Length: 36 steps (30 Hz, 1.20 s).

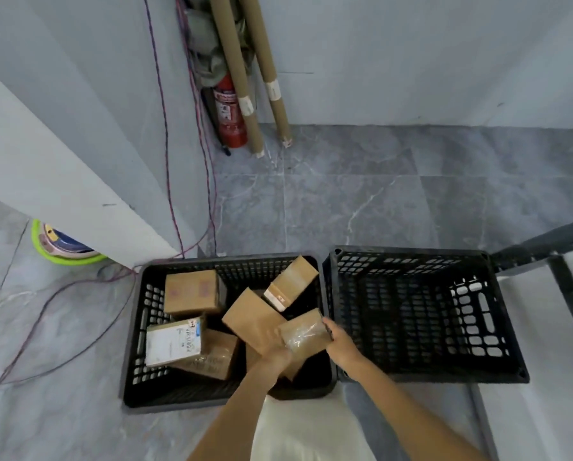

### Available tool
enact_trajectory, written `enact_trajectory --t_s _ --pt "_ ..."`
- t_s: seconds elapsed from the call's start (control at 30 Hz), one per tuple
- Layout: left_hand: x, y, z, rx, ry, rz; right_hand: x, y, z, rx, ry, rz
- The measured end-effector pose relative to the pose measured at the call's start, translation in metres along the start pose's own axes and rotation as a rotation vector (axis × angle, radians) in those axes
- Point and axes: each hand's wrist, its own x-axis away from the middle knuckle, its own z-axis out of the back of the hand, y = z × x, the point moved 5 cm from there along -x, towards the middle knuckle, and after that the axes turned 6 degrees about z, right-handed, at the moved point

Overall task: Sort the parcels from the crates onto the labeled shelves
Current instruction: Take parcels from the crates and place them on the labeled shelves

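Note:
Two black plastic crates stand side by side on the floor. The left crate (135, 331) holds several brown cardboard parcels, one with a white label (173, 341). The right crate (424, 314) has nothing in it. My left hand (276, 352) and my right hand (343, 344) both grip a small taped brown parcel (303, 331) above the left crate's right side. A larger plain brown parcel (248, 314) leans just left of it. A white shelf board (544, 361) in a dark frame sits at the right.
A red fire extinguisher (230, 118) and two cardboard tubes (271, 78) lean in the far corner. Purple cables (172, 194) run down the wall and across the floor at left. A green-rimmed tape roll (62, 247) lies behind the white wall edge.

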Motion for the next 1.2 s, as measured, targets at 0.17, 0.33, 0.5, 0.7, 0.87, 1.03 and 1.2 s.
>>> enact_trajectory --t_s 0.17,0.33,0.5,0.7,0.87,1.03,1.2 --pt "0.030 -0.006 -0.010 0.265 -0.006 -0.005 0.033 -0.003 0.004 -0.093 0.073 0.030" --pt "0.132 0.036 0.019 0.651 -0.003 -0.009 0.124 -0.077 0.058 -0.349 0.209 0.070" --pt "0.287 0.131 0.056 0.614 0.011 -0.269 0.235 -0.192 0.136 -0.534 0.467 0.187" --pt "0.446 0.232 0.092 0.594 -0.066 -0.475 0.366 -0.313 0.227 -0.762 0.585 0.404" --pt "0.555 0.289 0.095 0.487 -0.418 -0.589 0.466 -0.362 0.281 -0.907 0.563 0.630" --pt "0.646 0.311 0.062 0.203 -0.161 -0.952 0.561 -0.366 0.317 -0.492 0.822 0.936" --pt "0.727 0.299 -0.012 0.022 -0.079 -1.350 0.620 -0.349 0.338 -0.390 0.901 0.867"
